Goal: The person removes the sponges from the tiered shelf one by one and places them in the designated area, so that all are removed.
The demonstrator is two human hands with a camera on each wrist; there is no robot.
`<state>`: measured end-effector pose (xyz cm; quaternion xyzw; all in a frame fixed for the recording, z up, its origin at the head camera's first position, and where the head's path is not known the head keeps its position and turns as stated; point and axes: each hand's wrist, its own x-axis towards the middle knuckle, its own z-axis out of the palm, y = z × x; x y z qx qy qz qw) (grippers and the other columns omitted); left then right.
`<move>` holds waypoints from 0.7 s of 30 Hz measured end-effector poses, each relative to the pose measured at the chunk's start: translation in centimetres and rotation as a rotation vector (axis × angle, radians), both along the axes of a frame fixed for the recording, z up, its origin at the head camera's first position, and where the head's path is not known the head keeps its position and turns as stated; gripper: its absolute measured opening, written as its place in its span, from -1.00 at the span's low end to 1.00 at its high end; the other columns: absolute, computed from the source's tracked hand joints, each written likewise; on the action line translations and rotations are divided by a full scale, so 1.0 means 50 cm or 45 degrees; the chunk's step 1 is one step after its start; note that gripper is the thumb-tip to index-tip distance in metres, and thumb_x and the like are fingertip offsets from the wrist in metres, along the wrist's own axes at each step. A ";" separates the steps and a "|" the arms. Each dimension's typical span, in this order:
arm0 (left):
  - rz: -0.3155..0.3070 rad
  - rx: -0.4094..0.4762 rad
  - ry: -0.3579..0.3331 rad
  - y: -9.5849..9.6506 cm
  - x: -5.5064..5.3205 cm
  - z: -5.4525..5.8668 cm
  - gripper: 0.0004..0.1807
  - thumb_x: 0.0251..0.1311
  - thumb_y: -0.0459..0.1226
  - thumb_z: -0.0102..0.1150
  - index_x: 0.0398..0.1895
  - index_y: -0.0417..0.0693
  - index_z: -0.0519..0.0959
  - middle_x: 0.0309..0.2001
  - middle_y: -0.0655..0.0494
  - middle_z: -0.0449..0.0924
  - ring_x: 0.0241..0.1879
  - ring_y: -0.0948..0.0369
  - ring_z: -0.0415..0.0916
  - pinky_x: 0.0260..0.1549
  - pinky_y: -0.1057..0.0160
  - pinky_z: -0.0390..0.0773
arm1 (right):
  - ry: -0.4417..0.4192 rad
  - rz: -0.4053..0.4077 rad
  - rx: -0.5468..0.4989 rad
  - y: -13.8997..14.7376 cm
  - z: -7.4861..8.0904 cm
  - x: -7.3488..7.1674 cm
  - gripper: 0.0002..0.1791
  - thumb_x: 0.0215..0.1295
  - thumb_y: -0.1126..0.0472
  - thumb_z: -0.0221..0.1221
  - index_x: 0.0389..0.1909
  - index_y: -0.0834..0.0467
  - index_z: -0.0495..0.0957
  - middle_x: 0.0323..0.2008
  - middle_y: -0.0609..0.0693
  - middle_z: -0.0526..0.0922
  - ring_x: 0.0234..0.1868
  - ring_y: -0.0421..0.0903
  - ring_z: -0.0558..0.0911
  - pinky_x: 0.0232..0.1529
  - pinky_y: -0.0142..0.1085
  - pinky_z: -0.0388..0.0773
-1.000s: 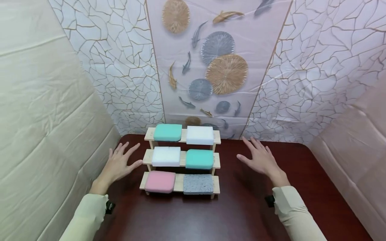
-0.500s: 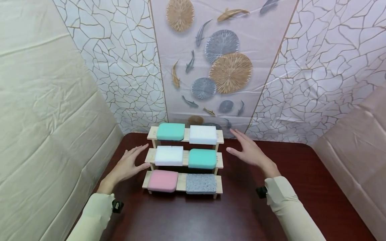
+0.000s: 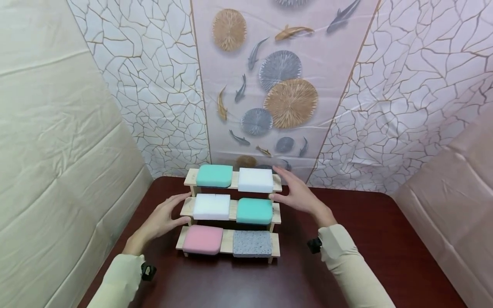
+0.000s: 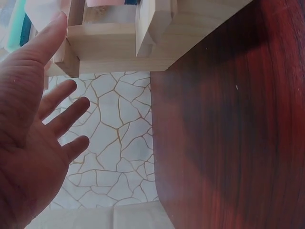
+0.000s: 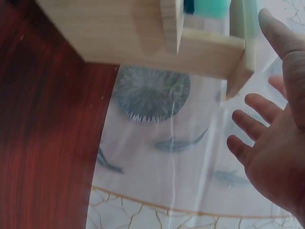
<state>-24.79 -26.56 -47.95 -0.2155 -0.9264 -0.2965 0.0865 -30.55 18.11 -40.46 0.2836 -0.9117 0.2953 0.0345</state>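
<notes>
A three-tier wooden rack (image 3: 228,239) holds several sponges. On its top tier lie a teal sponge (image 3: 214,176) at left and a white sponge (image 3: 256,180) at right. The middle tier bears another white sponge (image 3: 211,207) and another teal one. A pink sponge (image 3: 203,240) and a speckled grey sponge (image 3: 252,244) are on the lowest tier. My left hand (image 3: 162,219) is at the rack's left end, fingers extended, thumb apart. At the right end, my right hand (image 3: 299,195) has its fingers spread likewise. Whether either hand touches the wood, I cannot tell.
The rack stands on a dark red-brown table (image 3: 358,252). Behind it hangs a patterned cloth (image 3: 258,85) with fish and round motifs. Beige padded walls rise at the left (image 3: 77,171) and right.
Both hands have moved inward, from beside the rack to its two ends. The right hand has travelled farther left. The sponges keep their places on the tiers.
</notes>
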 end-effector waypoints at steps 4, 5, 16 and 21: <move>-0.007 0.031 0.016 0.011 -0.004 0.000 -0.16 0.16 0.01 0.41 0.50 0.09 0.30 0.40 -0.03 0.35 0.37 -0.08 0.31 0.16 -0.21 0.42 | 0.020 0.039 -0.017 -0.013 0.003 -0.004 -0.01 0.28 -0.16 0.31 0.60 -0.01 0.02 0.58 0.05 0.02 0.55 0.13 0.05 0.38 0.27 0.07; -0.002 0.034 0.020 0.012 -0.003 -0.001 -0.16 0.16 -0.01 0.42 0.49 0.09 0.31 0.39 -0.03 0.36 0.36 -0.08 0.32 0.16 -0.21 0.42 | 0.023 0.046 -0.018 -0.015 0.001 -0.004 -0.02 0.29 -0.17 0.30 0.60 -0.01 0.03 0.58 0.04 0.03 0.55 0.13 0.05 0.37 0.29 0.06; 0.039 0.018 0.030 0.013 0.013 -0.017 -0.18 0.15 -0.06 0.45 0.48 0.08 0.33 0.38 -0.04 0.39 0.34 -0.09 0.35 0.14 -0.20 0.45 | 0.122 0.047 -0.066 -0.036 -0.025 -0.003 -0.16 0.31 -0.13 0.30 0.53 0.03 0.22 0.48 0.06 0.25 0.44 0.14 0.29 0.28 0.26 0.24; 0.050 -0.027 0.032 0.018 0.002 -0.002 -0.21 0.16 -0.05 0.43 0.46 0.08 0.36 0.37 -0.04 0.40 0.33 -0.09 0.36 0.14 -0.21 0.44 | 0.117 0.018 -0.070 -0.028 -0.016 -0.007 -0.16 0.30 -0.12 0.31 0.52 0.00 0.23 0.46 0.01 0.29 0.39 0.11 0.35 0.24 0.16 0.36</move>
